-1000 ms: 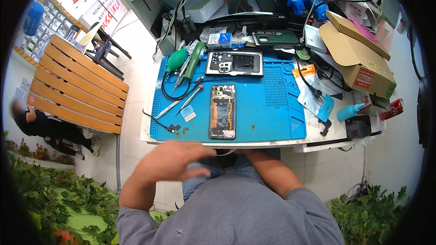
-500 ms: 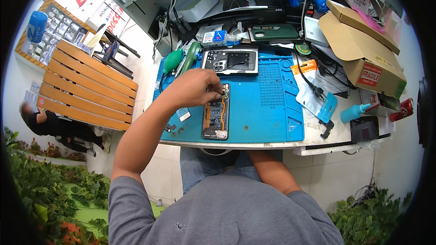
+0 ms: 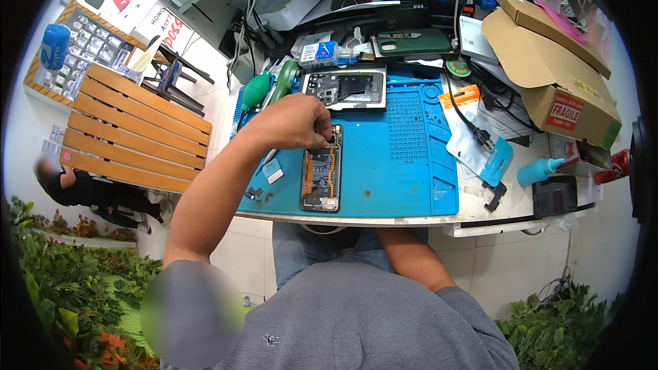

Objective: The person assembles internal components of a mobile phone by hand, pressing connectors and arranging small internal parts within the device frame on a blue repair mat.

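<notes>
An opened phone (image 3: pixel 319 178) lies on the blue repair mat (image 3: pixel 384 192), its dark inside, orange flex cables and bare upper board showing. Over its upper left part is my left hand (image 3: pixel 301 121), thumb and fingertips pinched together at the board. Whatever is between the fingertips is too small to make out. My right forearm (image 3: pixel 411 253) runs beneath the desk's front edge, and the hand is hidden there. Beyond the phone rests a phone back part with a camera block (image 3: pixel 349 88). A small white and blue block (image 3: pixel 273 171) sits left of the phone.
A green air blower bulb (image 3: pixel 257 90) stands behind my left wrist. A plastic box (image 3: pixel 319 55) and a green phone case (image 3: pixel 415 44) are at the back. On the right are an open cardboard box (image 3: pixel 548 62), a plug (image 3: pixel 480 136) and a blue bottle (image 3: pixel 538 172).
My left hand has shifted slightly left, still pinched over the phone's upper end. The whole view has moved a little too.
</notes>
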The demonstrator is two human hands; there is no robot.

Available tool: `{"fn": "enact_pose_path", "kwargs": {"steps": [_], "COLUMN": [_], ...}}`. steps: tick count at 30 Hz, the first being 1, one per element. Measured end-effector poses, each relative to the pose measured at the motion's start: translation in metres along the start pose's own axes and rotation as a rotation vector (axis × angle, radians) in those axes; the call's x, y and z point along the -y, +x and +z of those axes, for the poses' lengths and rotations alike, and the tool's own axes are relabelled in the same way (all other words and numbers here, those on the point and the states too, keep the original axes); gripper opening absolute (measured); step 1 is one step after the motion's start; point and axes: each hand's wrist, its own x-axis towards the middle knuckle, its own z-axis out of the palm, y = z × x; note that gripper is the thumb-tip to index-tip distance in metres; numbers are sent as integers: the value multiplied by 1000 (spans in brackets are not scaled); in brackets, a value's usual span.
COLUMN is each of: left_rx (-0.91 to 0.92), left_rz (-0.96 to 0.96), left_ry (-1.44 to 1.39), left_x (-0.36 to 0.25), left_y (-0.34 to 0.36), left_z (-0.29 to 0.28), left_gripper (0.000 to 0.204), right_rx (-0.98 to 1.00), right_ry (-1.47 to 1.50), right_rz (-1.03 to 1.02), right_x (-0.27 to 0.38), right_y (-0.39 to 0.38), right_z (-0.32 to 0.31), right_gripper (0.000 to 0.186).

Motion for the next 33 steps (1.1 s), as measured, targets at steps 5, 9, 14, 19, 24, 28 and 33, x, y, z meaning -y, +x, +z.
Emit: {"fn": "enact_pose_path", "kwargs": {"steps": [5, 9, 14, 19, 24, 28, 33], "left_rx": [-3, -6, -22, -26, 12, -5, -27], "left_rz": [-16, -3, 9, 28, 23, 37, 49], "left_ry": [-12, -2, 20, 62, 39, 44, 50], "left_x": [2, -1, 0, -5, -5, -3, -3], "left_y": [0, 1, 2, 3, 4, 5, 4], "left_z": [2, 0, 2, -2, -8, -6, -3], "left_gripper": [19, 18, 16, 16, 18, 18, 18], "right_rx": [-6, -15, -14, -17, -22, -24, -24], "right_ry": [4, 10, 11, 9, 5, 5, 7], "right_rz": [3, 4, 4, 5, 6, 6, 8], "right_x": [-1, -1, 0, -1, -2, -3, -3], "right_y": [-1, -2, -2, -1, 0, 1, 1], "right_z": [0, 0, 1, -1, -2, -2, -1], "right_gripper": [55, 55, 54, 54, 54, 53, 53]}}
